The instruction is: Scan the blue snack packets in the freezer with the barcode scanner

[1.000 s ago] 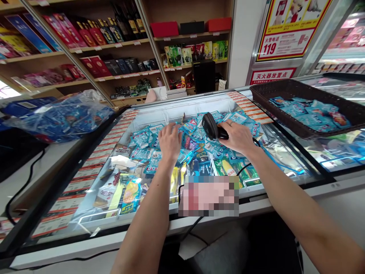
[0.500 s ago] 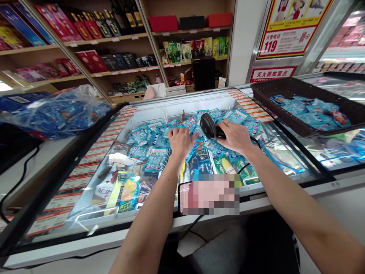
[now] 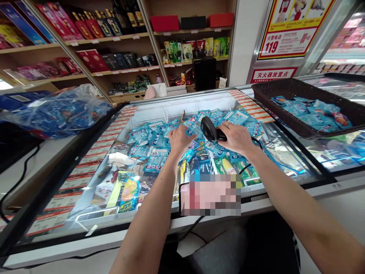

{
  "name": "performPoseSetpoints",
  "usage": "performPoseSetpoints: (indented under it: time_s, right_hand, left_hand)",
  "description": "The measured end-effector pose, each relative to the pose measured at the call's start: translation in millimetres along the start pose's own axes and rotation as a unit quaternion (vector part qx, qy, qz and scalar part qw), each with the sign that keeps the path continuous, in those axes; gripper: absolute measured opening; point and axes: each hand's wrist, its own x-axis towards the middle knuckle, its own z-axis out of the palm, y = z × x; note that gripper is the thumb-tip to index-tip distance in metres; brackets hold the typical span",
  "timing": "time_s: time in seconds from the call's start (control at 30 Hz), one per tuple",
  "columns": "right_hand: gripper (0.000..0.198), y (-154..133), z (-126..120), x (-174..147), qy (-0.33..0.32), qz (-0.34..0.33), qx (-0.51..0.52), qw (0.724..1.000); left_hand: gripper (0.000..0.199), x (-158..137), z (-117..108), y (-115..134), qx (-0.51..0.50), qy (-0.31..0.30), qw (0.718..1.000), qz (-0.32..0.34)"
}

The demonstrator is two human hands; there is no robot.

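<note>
My right hand (image 3: 237, 139) is wrapped round the handle of a black barcode scanner (image 3: 208, 129), whose head points to the left. Just left of the scanner, my left hand (image 3: 180, 140) hovers over or rests on the blue packets, fingers bent and thumb held apart. No object shows in it; its fingertips are partly hidden. Many small blue packets (image 3: 156, 156) lie spread over the glass top of a chest freezer (image 3: 94, 219). A dark cable runs from the scanner beneath my right wrist.
A phone (image 3: 209, 196) with a blurred screen lies at the freezer's front edge. At right stands a brown basket (image 3: 302, 127) with more blue packets. A clear plastic bag (image 3: 65, 112) of packets sits at left. Stocked shelves (image 3: 128, 70) stand behind.
My left hand's fingers have bent and lifted slightly, and the thumb has shifted a little. The right hand keeps the scanner in nearly the same place.
</note>
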Motion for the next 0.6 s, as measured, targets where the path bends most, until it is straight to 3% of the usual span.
performPoseSetpoints:
  time_s: [0.2, 0.6]
  right_hand:
    - [0.037, -0.2, -2.6, -1.0, -0.013, -0.012, 0.002, 1.0]
    - [0.035, 1.6, -1.2, -2.5, -0.001, -0.01, 0.013, 1.0]
  left_hand:
    - [0.04, 0.7, -11.3, -9.3, -0.068, -0.011, 0.996, -0.058]
    - [0.04, -5.9, -18.6, -11.7, -0.076, 0.028, 0.996, -0.03]
